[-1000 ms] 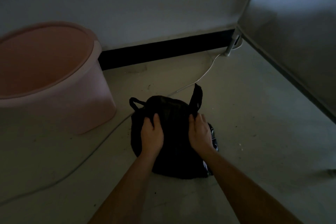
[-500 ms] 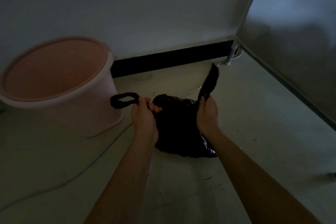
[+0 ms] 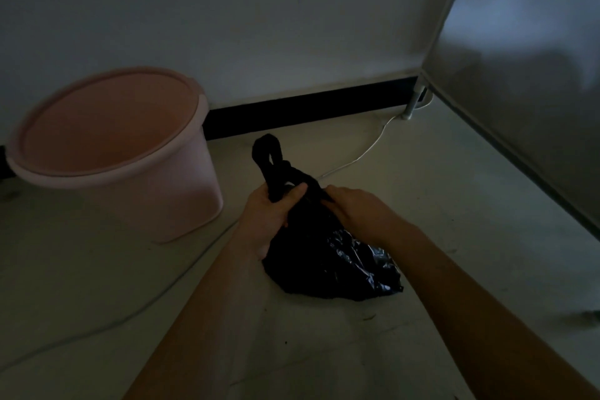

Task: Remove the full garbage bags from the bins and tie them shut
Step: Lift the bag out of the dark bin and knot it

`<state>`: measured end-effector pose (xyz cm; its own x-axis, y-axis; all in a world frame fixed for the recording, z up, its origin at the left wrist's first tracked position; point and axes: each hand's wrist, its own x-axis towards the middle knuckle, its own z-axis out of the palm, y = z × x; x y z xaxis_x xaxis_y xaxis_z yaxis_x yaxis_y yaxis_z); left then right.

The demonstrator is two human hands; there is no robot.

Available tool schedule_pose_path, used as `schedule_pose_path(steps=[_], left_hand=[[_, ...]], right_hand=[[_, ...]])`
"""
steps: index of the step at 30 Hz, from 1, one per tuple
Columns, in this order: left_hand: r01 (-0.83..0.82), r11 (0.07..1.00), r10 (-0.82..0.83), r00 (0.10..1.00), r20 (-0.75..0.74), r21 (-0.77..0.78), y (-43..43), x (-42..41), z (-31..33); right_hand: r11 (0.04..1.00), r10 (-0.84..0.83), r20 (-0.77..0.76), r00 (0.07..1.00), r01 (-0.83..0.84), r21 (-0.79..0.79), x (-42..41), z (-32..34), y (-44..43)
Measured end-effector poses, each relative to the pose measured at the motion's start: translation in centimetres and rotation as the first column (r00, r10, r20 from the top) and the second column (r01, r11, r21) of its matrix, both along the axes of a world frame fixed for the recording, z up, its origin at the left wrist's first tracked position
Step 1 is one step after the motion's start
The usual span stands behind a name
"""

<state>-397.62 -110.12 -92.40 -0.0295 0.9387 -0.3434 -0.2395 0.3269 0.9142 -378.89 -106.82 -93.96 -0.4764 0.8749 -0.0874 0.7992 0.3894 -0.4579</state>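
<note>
A black garbage bag (image 3: 337,263) lies on the pale floor in the middle of the view. Its two handles (image 3: 269,156) are crossed and twisted together above the bag's neck, one loop standing up. My left hand (image 3: 276,208) is closed around the base of that upright loop. My right hand (image 3: 354,204) grips the other handle strand at the neck, just right of the left hand. A pink bin (image 3: 123,153) without a liner stands to the left, apart from the bag.
A white cable (image 3: 357,156) runs across the floor from the far corner, past the bag and under my left arm. A dark skirting board (image 3: 308,107) lines the back wall. A grey panel (image 3: 519,107) with a white post closes off the right side.
The handles were held apart, one in each hand; now they are brought together and crossed over the bag's neck. Both hands have moved inward, close to each other.
</note>
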Motion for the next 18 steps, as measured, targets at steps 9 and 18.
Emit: schedule_pose_path(steps=[9, 18], left_hand=[[-0.2, 0.977, 0.21, 0.96, 0.185, -0.071, 0.4, 0.1, -0.6], [0.134, 0.988, -0.116, 0.973, 0.2, -0.081, 0.9, -2.1, -1.3]], right_hand=[[0.935, -0.331, -0.378, 0.865, 0.248, -0.253, -0.6, -1.6, -2.1], [0.919, -0.39, -0.503, 0.771, 0.363, -0.157, -1.1, -1.8, -1.8]])
